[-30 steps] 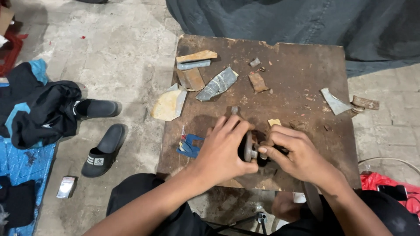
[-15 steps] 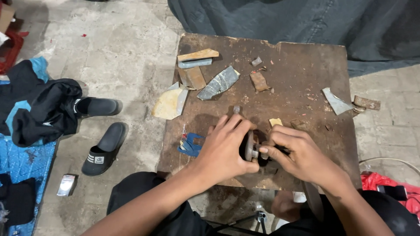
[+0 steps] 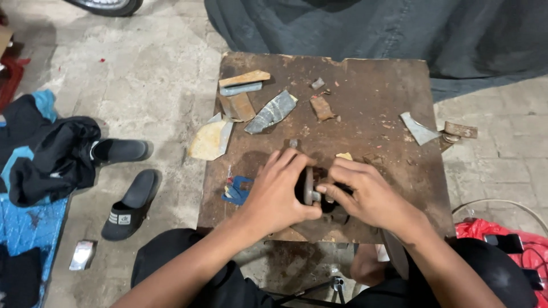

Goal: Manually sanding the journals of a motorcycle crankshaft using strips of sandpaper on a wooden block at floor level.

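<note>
Gripping a round metal part (image 3: 309,186) at the near edge of the worn wooden board (image 3: 371,102): left hand (image 3: 274,194) wrapped around it, right hand (image 3: 365,197) pinching its small centre stud. Probably mid-fitting; needing a steady hold next.

rusty workbench (image 3: 377,91) bears sandpaper scraps (image 3: 272,112), a wood block (image 3: 244,78), a blue piece (image 3: 238,190).

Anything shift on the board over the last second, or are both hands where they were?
Nothing visibly changed. The left hand still wraps the dark round metal part with the disc, and the right hand still pinches its small stub. The scraps, the blue clamp-like piece and the rusty brown metal board lie as before.
</note>
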